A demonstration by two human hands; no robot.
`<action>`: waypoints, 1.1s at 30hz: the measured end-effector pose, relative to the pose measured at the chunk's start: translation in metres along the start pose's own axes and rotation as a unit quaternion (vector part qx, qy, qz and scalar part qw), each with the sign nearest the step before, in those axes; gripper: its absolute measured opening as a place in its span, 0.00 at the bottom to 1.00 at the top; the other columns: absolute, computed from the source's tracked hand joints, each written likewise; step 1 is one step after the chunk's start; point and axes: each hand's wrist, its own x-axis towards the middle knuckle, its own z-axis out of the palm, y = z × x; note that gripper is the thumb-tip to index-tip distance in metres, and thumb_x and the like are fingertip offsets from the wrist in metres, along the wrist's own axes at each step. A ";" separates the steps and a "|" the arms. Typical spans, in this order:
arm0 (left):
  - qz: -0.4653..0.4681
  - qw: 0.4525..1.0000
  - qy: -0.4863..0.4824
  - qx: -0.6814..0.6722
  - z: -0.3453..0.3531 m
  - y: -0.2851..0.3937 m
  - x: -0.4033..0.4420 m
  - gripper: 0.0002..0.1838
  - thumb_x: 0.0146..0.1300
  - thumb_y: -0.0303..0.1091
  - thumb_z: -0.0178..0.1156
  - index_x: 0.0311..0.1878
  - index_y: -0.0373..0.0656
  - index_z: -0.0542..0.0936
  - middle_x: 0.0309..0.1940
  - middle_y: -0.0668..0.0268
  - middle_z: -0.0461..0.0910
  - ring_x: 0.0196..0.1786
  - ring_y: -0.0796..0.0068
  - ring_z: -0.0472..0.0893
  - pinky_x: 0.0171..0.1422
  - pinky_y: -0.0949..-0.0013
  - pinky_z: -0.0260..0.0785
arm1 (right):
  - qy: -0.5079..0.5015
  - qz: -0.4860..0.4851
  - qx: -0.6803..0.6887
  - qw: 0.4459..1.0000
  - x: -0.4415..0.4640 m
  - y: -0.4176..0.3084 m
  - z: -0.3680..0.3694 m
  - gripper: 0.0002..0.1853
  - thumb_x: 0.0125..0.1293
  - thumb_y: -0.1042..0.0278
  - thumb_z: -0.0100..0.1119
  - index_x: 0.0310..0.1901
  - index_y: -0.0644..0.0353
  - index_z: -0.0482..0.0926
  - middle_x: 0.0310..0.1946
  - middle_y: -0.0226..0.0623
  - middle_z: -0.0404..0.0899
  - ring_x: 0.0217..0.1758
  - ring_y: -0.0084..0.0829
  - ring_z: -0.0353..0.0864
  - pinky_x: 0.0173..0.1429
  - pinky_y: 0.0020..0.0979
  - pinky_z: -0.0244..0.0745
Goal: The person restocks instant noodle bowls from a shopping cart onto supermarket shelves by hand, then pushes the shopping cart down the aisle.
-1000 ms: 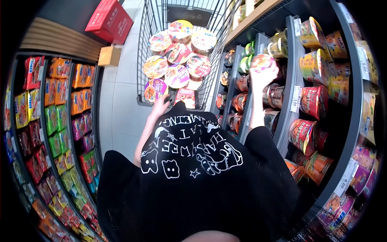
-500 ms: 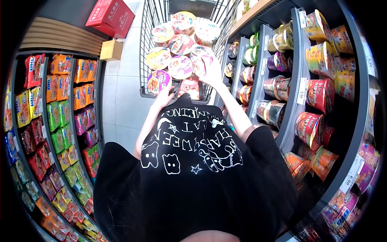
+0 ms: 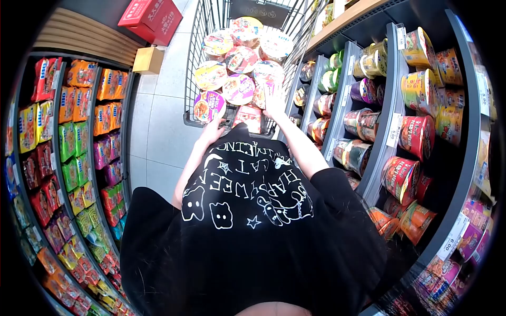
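A black wire shopping cart stands before me, holding several instant noodle cups with round printed lids. My right hand is at the cart's near right, its fingers along the side of a red-and-white noodle cup; part of that cup is hidden. At the near left, my left hand lies just below a purple noodle cup, fingers loosely extended and nothing visible in them. A white-and-purple cup sits between the two. Closer to me lies a red-and-white package.
Shelves of noodle cups rise close on my right, with price tags along their edges. Bagged noodles fill the rack on my left. A red box and a small yellowish block stand ahead left, beside the tiled floor.
The right hand has drawn back a little toward me, and its cup sits lower among the others. My left hand has slipped down from the purple cup's edge. The view has shifted slightly.
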 end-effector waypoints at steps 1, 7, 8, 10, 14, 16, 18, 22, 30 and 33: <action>0.000 1.000 0.000 -0.002 0.001 0.000 -0.001 0.19 0.50 0.33 0.53 0.48 0.39 0.70 0.43 0.53 0.72 0.47 0.60 0.72 0.51 0.66 0.63 | -0.010 -0.001 -0.016 1.000 0.000 -0.001 0.001 0.46 0.38 0.60 0.63 0.61 0.58 0.50 0.60 0.59 0.43 0.65 0.52 0.36 0.65 0.45 0.39; 0.014 1.000 0.000 -0.012 0.004 -0.014 0.005 0.20 0.48 0.31 0.52 0.47 0.37 0.70 0.42 0.52 0.73 0.48 0.58 0.71 0.52 0.65 0.62 | -0.023 -0.021 -0.006 0.999 -0.003 -0.011 0.011 0.45 0.38 0.62 0.62 0.60 0.59 0.50 0.60 0.59 0.43 0.65 0.52 0.36 0.65 0.45 0.36; 0.014 1.000 0.002 -0.009 0.004 -0.015 0.005 0.20 0.48 0.31 0.52 0.47 0.37 0.70 0.41 0.51 0.73 0.47 0.58 0.72 0.52 0.65 0.63 | -0.022 -0.027 0.006 0.999 -0.003 -0.013 0.012 0.45 0.38 0.62 0.62 0.60 0.60 0.50 0.60 0.59 0.43 0.65 0.52 0.36 0.65 0.45 0.36; 0.017 1.000 0.001 0.001 0.001 -0.013 0.001 0.20 0.48 0.31 0.52 0.48 0.37 0.70 0.41 0.52 0.73 0.46 0.58 0.72 0.51 0.65 0.63 | -0.003 -0.035 0.053 0.998 -0.004 -0.012 0.008 0.45 0.38 0.63 0.62 0.60 0.60 0.50 0.60 0.59 0.43 0.65 0.52 0.37 0.65 0.45 0.35; 0.021 1.000 0.016 -0.009 0.000 -0.013 -0.001 0.20 0.49 0.30 0.52 0.48 0.37 0.69 0.41 0.52 0.73 0.44 0.59 0.73 0.49 0.66 0.64 | 0.190 -0.006 0.160 0.969 0.000 0.030 -0.035 0.45 0.39 0.64 0.61 0.60 0.61 0.50 0.60 0.59 0.44 0.65 0.52 0.37 0.65 0.45 0.33; 0.024 0.999 0.027 -0.001 0.000 -0.012 -0.004 0.21 0.48 0.30 0.52 0.48 0.37 0.69 0.41 0.51 0.73 0.43 0.60 0.74 0.49 0.66 0.64 | 0.307 0.087 0.115 0.941 0.010 0.087 -0.075 0.40 0.43 0.66 0.57 0.59 0.67 0.51 0.59 0.60 0.44 0.65 0.53 0.38 0.65 0.46 0.32; -0.005 1.000 0.011 -0.004 -0.003 -0.003 -0.005 0.21 0.48 0.30 0.52 0.49 0.37 0.69 0.40 0.52 0.74 0.41 0.59 0.75 0.48 0.66 0.65 | 0.410 0.198 0.052 0.889 0.015 0.150 -0.115 0.39 0.44 0.62 0.57 0.57 0.67 0.52 0.59 0.60 0.45 0.63 0.56 0.41 0.64 0.49 0.39; -0.009 0.999 -0.008 0.035 -0.001 0.004 -0.002 0.21 0.49 0.31 0.52 0.49 0.38 0.68 0.44 0.52 0.72 0.47 0.59 0.72 0.51 0.66 0.63 | 0.422 0.374 0.158 0.811 0.045 0.256 -0.147 0.46 0.44 0.45 0.59 0.59 0.65 0.50 0.52 0.57 0.58 0.53 0.49 0.60 0.57 0.46 0.54; -0.008 1.000 0.022 0.007 0.002 0.008 -0.008 0.20 0.49 0.31 0.51 0.48 0.40 0.70 0.41 0.50 0.73 0.47 0.57 0.72 0.51 0.64 0.63 | 0.138 0.300 0.307 0.892 0.107 0.388 -0.124 0.37 0.51 0.41 0.48 0.59 0.52 0.52 0.56 0.48 0.54 0.58 0.45 0.53 0.57 0.43 0.53; -0.037 0.998 0.044 -0.009 -0.002 0.016 -0.016 0.20 0.49 0.30 0.51 0.48 0.40 0.70 0.42 0.52 0.73 0.47 0.58 0.71 0.51 0.64 0.63 | 0.180 0.326 0.236 0.898 0.108 0.387 -0.131 0.36 0.49 0.40 0.48 0.56 0.55 0.56 0.53 0.48 0.56 0.55 0.46 0.55 0.54 0.45 0.56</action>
